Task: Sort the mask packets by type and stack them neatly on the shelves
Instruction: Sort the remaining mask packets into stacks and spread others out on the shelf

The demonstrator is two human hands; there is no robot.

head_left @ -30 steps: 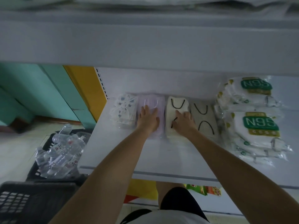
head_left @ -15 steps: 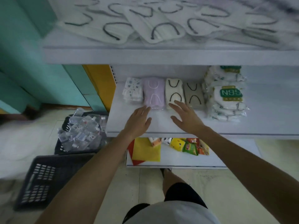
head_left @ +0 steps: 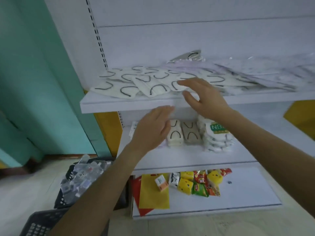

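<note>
Loose white mask packets with black ear loops (head_left: 129, 84) lie scattered on the upper shelf (head_left: 129, 103), with pale lilac packets (head_left: 255, 72) heaped to their right. My right hand (head_left: 202, 97) hovers open at that shelf's front edge, fingertips near one white packet. My left hand (head_left: 153, 128) is open in the air, lower, in front of the middle shelf. Behind it stand neat stacks: a white stack (head_left: 174, 133), a beige stack (head_left: 190, 133) and N95 packets (head_left: 217, 135). The stacks further left are mostly hidden by my left hand.
The bottom shelf (head_left: 247, 189) holds snack packets (head_left: 196, 183) and red and yellow sheets (head_left: 153, 193). On the floor to the left a black crate (head_left: 81, 181) holds clear packets; another black crate (head_left: 37, 223) sits nearer. A teal wall (head_left: 34, 74) rises on the left.
Both hands left the stacks on the middle shelf and rose. My right hand now reaches the upper shelf. The view has tilted up and pulled back.
</note>
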